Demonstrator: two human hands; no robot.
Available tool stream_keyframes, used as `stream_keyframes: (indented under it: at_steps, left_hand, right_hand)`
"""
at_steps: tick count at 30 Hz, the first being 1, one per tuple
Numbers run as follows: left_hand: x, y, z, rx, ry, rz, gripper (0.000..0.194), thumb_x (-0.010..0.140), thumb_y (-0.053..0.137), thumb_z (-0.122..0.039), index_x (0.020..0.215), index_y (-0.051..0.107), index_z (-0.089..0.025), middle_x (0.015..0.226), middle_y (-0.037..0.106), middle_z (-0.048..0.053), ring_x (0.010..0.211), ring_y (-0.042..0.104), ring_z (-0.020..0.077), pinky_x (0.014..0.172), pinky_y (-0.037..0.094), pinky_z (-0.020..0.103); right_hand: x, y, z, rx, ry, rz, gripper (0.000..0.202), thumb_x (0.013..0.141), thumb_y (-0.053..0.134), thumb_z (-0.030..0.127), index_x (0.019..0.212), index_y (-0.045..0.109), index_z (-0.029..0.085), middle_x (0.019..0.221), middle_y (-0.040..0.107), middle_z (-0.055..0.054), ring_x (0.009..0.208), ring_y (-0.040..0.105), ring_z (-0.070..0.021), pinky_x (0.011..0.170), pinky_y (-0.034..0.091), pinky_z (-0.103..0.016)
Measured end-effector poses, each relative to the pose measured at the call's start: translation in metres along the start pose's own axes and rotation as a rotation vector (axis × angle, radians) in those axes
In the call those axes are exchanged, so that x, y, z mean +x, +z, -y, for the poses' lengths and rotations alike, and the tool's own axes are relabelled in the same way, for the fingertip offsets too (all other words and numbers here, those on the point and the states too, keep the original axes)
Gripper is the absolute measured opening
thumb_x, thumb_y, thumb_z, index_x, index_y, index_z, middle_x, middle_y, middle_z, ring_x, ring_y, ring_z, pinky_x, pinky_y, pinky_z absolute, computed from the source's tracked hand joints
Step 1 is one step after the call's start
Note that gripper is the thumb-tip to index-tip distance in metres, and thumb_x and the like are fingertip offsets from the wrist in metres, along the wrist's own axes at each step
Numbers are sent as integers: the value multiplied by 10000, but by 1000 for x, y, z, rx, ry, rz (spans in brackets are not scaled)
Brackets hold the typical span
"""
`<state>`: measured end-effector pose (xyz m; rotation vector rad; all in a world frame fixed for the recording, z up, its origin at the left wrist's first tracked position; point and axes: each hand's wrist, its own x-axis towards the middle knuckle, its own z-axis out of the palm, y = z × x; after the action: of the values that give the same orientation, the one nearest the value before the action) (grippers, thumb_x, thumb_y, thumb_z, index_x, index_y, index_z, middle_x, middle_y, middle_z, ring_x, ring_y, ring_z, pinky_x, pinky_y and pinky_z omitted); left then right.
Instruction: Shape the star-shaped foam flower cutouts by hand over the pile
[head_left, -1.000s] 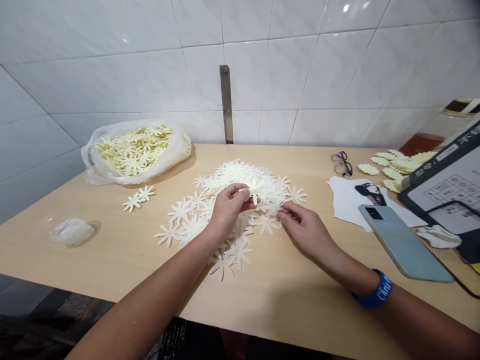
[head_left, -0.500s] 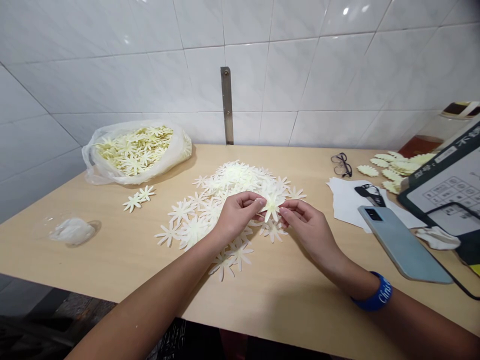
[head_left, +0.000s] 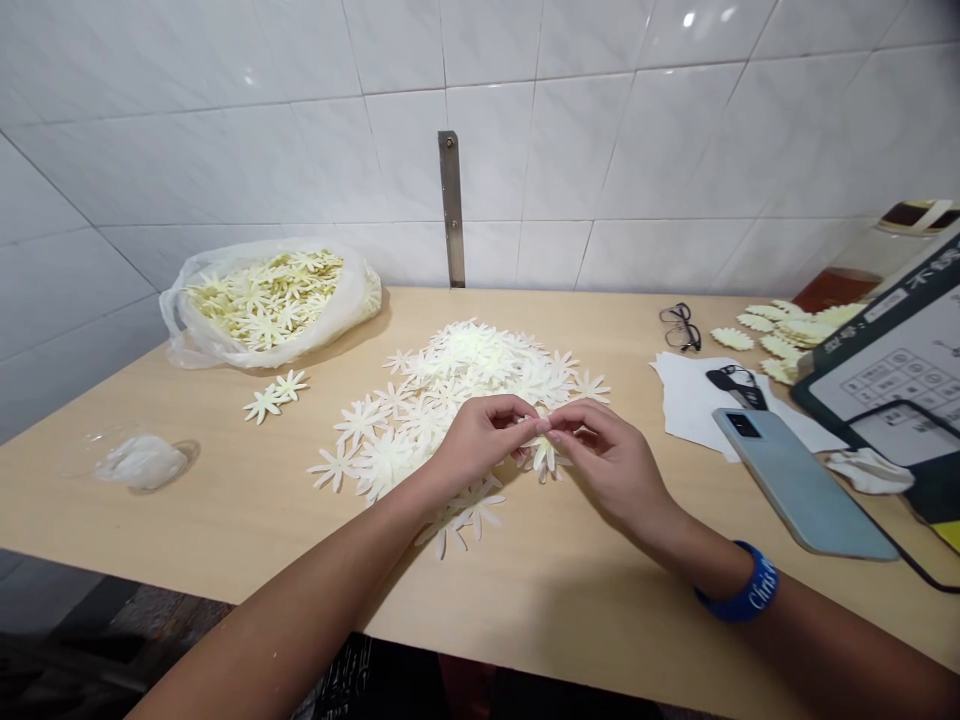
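Observation:
My left hand [head_left: 484, 437] and my right hand [head_left: 611, 455] meet at the fingertips over the near right side of a flower pile. Both are closed, pinching a pale yellow-white petal flower [head_left: 545, 456] that is partly hidden by the fingers. Its long petals show below the fingertips. Under and behind my hands spreads the pile of white petal flowers [head_left: 480, 350], several of them loose at its edges. A blue wristband [head_left: 742, 590] circles my right wrist.
A plastic bag [head_left: 360, 305] full of yellowish flowers stands at the back left, with loose flowers [head_left: 277, 392] before it. Left lies a clear dish [head_left: 142, 462] of white material. To the right are eyeglasses [head_left: 681, 328], paper [head_left: 679, 400], a phone [head_left: 802, 485] and a dark-framed board [head_left: 892, 360].
My fingertips have come together over the flower's middle, where before they held it apart by its sides. The flower now shows lower, mostly covered by my fingers.

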<state>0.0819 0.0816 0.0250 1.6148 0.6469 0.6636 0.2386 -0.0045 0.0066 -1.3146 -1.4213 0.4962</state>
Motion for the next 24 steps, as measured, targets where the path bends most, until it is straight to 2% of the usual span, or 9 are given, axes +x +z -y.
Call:
stream_keyframes:
  at_steps: [2, 5, 9, 16, 24]
  left_hand:
    - [1, -1, 0, -14, 0, 17, 211, 773, 702, -370, 788, 696, -159, 688, 621, 11, 601, 562, 98, 592, 470, 225]
    - [3, -2, -3, -52, -15, 24, 209, 757, 722, -352, 795, 697, -148, 703, 636, 13, 610, 582, 99, 610, 487, 231]
    - [7, -4, -5, -152, -51, -97, 212, 736, 740, -330, 771, 677, -130, 673, 624, 1, 587, 588, 91, 604, 510, 232]
    - [14, -14, -1, -243, -47, -289, 247, 717, 759, -345, 796, 676, -126, 734, 639, 8, 607, 608, 90, 681, 561, 274]
    - [13, -18, -1, -302, -65, -325, 213, 706, 764, -276, 854, 707, -134, 770, 652, 16, 713, 627, 102, 809, 568, 310]
  right_hand:
    - [1, -1, -1, 26, 18, 4, 100, 891, 609, 296, 834, 666, 236, 865, 616, -46, 812, 579, -198, 656, 465, -299]
    - [2, -2, -2, 84, 42, 15, 85, 885, 610, 281, 831, 646, 226, 844, 596, -34, 785, 560, -183, 649, 450, -287]
    - [4, -4, -4, 201, 73, -24, 73, 890, 591, 266, 830, 604, 226, 842, 551, -17, 759, 524, -164, 632, 438, -272]
    - [5, -7, -9, 241, 68, -135, 68, 895, 572, 248, 829, 569, 232, 781, 507, 13, 653, 478, -136, 616, 412, -285]
    - [6, -7, -13, 282, 132, -129, 54, 893, 578, 282, 866, 576, 235, 756, 516, 19, 622, 505, -132, 594, 435, -287]
